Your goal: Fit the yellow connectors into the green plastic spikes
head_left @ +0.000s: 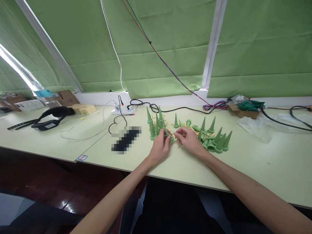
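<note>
My left hand (161, 143) is closed around a green plastic cone-shaped spike (167, 132), its tip pointing up and left. Close by on the right, my right hand (188, 139) pinches a small yellow plastic piece (173, 136) at the base of that spike. Whether the yellow piece is inserted I cannot tell. Just behind my left hand several green spikes (151, 128) stand upright in a cluster. Beside my right hand lies a heap of green spikes (218, 143), some upright and some on their sides, with yellow pieces (192, 129) scattered among them.
A white power strip (123, 110) with cables sits at the back. To the left are a black headband device (52, 118) and small yellow boxes (87, 110). A cardboard box (243, 112) and clear plastic bags (255, 128) lie at right. A blurred dark object (126, 139) is left of my hands.
</note>
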The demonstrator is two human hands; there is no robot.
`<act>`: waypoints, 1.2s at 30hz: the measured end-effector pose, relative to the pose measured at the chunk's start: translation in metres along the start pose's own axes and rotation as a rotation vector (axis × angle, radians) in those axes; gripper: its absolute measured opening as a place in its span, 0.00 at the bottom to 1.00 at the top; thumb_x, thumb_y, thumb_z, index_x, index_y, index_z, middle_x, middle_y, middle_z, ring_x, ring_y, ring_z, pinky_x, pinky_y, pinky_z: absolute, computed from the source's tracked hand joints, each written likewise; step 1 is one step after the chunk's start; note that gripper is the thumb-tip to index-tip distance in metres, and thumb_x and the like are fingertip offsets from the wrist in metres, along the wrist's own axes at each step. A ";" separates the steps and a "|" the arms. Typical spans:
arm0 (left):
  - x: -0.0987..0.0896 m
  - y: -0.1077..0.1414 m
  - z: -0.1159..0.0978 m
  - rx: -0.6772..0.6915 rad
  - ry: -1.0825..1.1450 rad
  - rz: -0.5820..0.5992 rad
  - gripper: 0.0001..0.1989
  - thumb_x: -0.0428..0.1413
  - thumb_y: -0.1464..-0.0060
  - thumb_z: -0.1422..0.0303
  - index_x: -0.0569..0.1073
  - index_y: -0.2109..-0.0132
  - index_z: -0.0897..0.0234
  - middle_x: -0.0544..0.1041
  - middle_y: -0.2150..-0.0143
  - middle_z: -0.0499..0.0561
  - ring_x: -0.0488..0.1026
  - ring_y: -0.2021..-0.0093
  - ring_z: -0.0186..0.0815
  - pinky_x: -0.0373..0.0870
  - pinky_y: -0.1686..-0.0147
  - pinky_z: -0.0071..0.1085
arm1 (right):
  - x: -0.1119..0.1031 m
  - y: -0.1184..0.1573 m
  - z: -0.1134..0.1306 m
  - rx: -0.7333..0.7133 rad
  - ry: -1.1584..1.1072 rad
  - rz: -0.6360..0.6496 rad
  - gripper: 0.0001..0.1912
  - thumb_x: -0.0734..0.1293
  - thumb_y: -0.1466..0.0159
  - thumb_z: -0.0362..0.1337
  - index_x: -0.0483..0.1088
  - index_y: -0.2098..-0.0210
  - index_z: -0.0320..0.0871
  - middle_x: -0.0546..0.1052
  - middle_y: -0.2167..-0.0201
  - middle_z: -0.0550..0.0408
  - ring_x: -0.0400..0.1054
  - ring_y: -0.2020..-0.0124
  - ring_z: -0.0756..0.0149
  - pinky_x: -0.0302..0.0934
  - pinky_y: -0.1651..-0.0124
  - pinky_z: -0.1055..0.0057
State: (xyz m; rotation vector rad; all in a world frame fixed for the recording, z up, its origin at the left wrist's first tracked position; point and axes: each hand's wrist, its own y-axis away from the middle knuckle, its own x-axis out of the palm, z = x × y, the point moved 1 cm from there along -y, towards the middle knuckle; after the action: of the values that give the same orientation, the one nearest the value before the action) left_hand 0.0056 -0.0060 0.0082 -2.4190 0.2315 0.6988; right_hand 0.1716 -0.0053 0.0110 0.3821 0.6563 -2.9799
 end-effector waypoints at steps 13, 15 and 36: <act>0.002 -0.001 0.003 0.007 -0.008 -0.049 0.05 0.48 0.36 0.65 0.60 0.60 0.61 0.73 0.59 0.50 0.67 0.72 0.29 0.61 0.72 0.27 | 0.002 0.001 0.001 -0.015 -0.016 0.019 0.10 0.65 0.37 0.44 0.68 0.69 0.43 0.72 0.76 0.56 0.67 0.79 0.67 0.62 0.73 0.68; 0.002 -0.001 0.003 0.016 -0.009 -0.045 0.04 0.48 0.36 0.66 0.60 0.59 0.61 0.73 0.61 0.50 0.67 0.71 0.29 0.61 0.72 0.27 | 0.002 0.001 0.001 -0.019 -0.015 0.018 0.10 0.65 0.37 0.43 0.68 0.69 0.43 0.72 0.76 0.56 0.66 0.79 0.67 0.61 0.73 0.69; 0.002 0.000 0.002 0.055 -0.034 0.033 0.05 0.48 0.37 0.65 0.60 0.60 0.61 0.72 0.65 0.49 0.68 0.74 0.29 0.61 0.73 0.28 | 0.001 0.003 0.003 0.016 0.155 0.047 0.17 0.60 0.33 0.45 0.67 0.74 0.43 0.67 0.88 0.61 0.62 0.85 0.68 0.59 0.73 0.70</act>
State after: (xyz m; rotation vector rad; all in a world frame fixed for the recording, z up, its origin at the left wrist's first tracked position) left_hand 0.0066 -0.0050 0.0059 -2.3541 0.2736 0.7385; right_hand 0.1702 -0.0093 0.0123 0.6259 0.6267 -2.9345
